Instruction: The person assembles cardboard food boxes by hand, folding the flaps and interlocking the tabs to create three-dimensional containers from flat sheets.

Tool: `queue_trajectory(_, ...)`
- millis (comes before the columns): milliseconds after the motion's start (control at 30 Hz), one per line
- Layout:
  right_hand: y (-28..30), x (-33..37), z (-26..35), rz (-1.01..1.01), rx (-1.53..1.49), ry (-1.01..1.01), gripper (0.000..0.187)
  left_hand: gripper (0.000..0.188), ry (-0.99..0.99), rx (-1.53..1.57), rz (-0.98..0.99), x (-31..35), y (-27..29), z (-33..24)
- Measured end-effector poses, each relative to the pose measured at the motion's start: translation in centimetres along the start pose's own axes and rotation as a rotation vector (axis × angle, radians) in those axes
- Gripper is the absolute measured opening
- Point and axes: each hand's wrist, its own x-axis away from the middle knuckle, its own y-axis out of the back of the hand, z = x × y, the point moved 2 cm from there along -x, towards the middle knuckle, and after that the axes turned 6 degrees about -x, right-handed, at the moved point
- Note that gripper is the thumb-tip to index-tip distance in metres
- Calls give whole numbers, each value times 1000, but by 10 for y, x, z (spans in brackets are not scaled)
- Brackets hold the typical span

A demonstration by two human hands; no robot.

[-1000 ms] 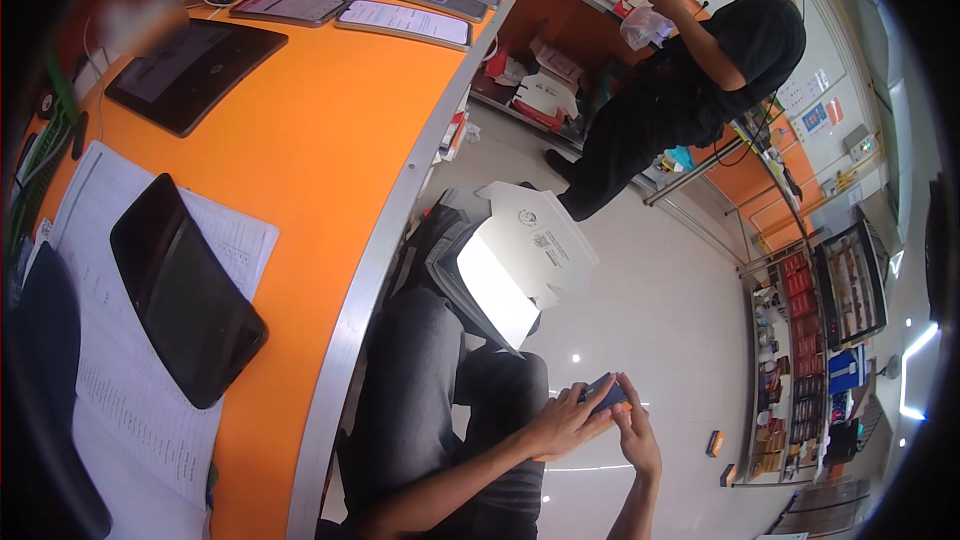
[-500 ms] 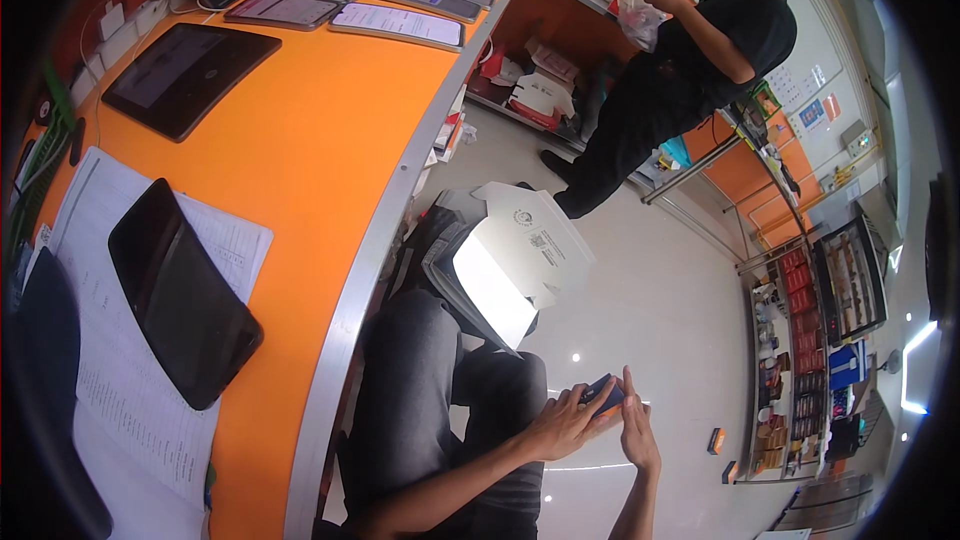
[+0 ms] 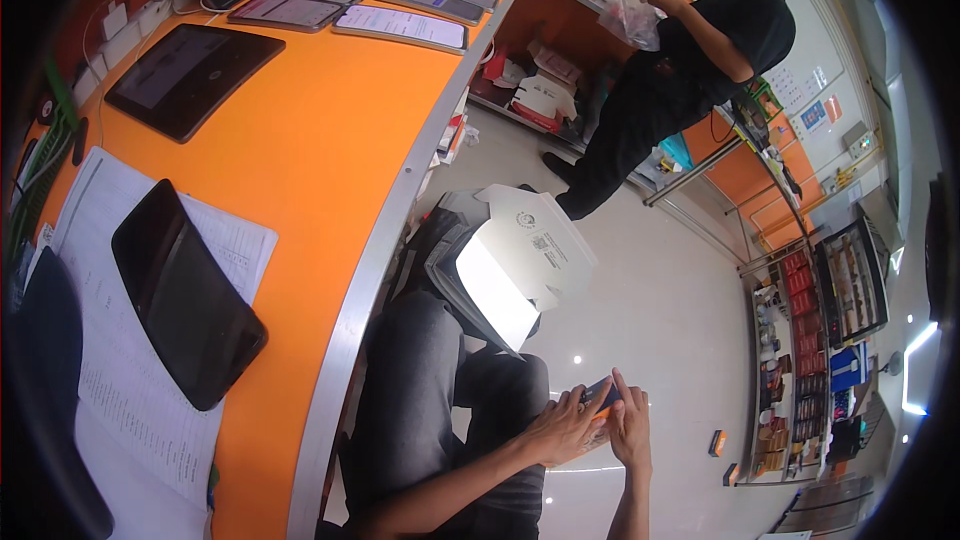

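Over the floor beyond my knees, both hands are at a small flat dark-blue and orange box [image 3: 600, 402]. My left hand [image 3: 562, 428] is closed around its near side, fingers laid across its top. My right hand [image 3: 630, 424] is against its right end, with the index finger raised and the other fingers partly hidden. To the left of my knees stands an opened white carton [image 3: 540, 240] with printed flaps, on top of something dark grey.
An orange counter [image 3: 330, 120] with a metal edge runs along my left. It bears a black tablet [image 3: 185, 295] on an open notebook [image 3: 130, 430], another tablet [image 3: 195, 80] and several phones [image 3: 400, 28]. A person [image 3: 690, 70] in black stands ahead holding a plastic bag. Shelves [image 3: 800, 360] stand right.
My right hand has shifted slightly left and curled more onto the box, showing more of its orange side. The person ahead has moved the plastic bag a little left.
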Motion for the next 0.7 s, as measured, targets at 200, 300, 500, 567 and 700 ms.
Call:
queue_trajectory(200, 36, 18, 8, 172, -363, -101, 53, 73, -123, 143, 64, -3, 12, -13)
queue_trajectory(300, 42, 26, -8, 143, -464, -114, 54, 69, -139, 292, 99, 0, 8, -13)
queue_trajectory(500, 40, 40, -27, -192, -707, -353, 52, 53, -33, 224, 264, -3, 30, 1)
queue_trajectory(567, 34, 43, -30, -191, -868, -320, 51, 49, -18, 216, 233, 1, 36, 6)
queue_trajectory(700, 22, 48, -34, -134, -1139, -335, 50, 46, -27, 134, 218, -2, 48, 8)
